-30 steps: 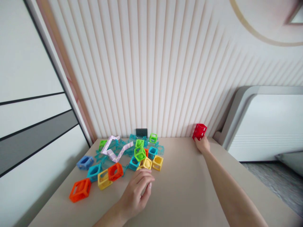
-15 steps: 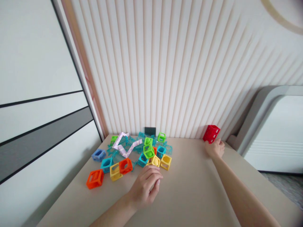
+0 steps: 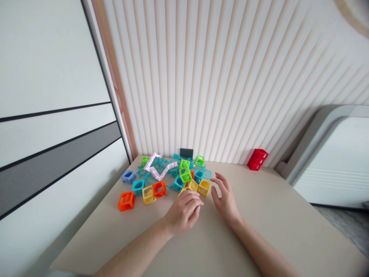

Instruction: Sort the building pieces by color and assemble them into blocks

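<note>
A heap of hollow plastic cubes in many colours lies at the back left of the beige table. My left hand rests just in front of the heap with its fingers curled, nearest a yellow cube; whether it holds anything is hidden. My right hand hovers beside it with fingers spread and nothing in it, close to another yellow cube. A red cube stack stands alone by the wall at the back right.
Among the heap are an orange cube, a blue cube, green cubes, teal flat pieces and a pale pink zigzag strip. A ribbed wall stands behind, a panelled cabinet at the left, a white unit at the right.
My right hand has let go of the red stack at the back right and come back to the heap, open. The left hand has hardly moved. The view has shifted left.
</note>
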Motion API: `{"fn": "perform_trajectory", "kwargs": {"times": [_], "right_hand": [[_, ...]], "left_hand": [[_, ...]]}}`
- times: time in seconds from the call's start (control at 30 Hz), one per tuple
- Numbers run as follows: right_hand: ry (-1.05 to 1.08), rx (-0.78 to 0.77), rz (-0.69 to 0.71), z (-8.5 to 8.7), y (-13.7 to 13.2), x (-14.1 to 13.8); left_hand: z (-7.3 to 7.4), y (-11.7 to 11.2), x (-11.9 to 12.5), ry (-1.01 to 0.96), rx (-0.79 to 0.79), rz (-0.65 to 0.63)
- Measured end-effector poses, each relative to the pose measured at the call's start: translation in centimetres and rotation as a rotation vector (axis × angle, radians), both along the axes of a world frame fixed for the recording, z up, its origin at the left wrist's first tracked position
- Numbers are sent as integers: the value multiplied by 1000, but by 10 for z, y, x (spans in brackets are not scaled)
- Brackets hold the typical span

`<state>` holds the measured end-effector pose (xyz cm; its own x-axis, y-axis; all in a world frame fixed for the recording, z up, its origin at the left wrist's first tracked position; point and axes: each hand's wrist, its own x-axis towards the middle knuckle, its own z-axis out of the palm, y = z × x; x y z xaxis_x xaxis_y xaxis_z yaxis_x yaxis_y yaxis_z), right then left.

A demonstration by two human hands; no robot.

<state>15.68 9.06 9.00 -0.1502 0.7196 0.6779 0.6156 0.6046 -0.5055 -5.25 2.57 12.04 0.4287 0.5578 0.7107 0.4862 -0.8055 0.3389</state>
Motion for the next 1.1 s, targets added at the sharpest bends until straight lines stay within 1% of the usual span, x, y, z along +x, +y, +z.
{"fn": "perform_trajectory", "kwargs": {"times": [0.07, 0.17, 0.23, 0.37, 0.57, 0.73, 0.87, 0.97, 1.03, 1.1], "right_hand": [[-14, -13, 80, -3, -4, -2], [-84, -24, 205, -3, -2, 4], [-92, -30, 203, -1, 3, 10], [-69, -67, 130, 1, 8, 18], [-80, -150, 173, 2, 9, 22], [-67, -149, 190, 1, 8, 19], [-42, -117, 181, 1, 4, 6], [-86, -62, 133, 7, 4, -16], [-117, -35, 119, 12, 7, -33], [-116, -18, 144, 17, 13, -51]], "left_hand": [[0, 1, 0, -3, 1, 8], [-2, 2, -1, 11, -17, 18], [-3, 3, -1, 32, -36, 17], [-4, 3, -1, 60, -71, 3], [-3, 2, 1, 63, -42, 4], [-3, 3, -1, 36, -32, 56], [-4, 7, -4, -33, -5, 198], [-6, 12, -7, -52, -13, 316], [-7, 16, -9, -21, -22, 361], [-9, 19, -11, 20, -30, 376]]}}
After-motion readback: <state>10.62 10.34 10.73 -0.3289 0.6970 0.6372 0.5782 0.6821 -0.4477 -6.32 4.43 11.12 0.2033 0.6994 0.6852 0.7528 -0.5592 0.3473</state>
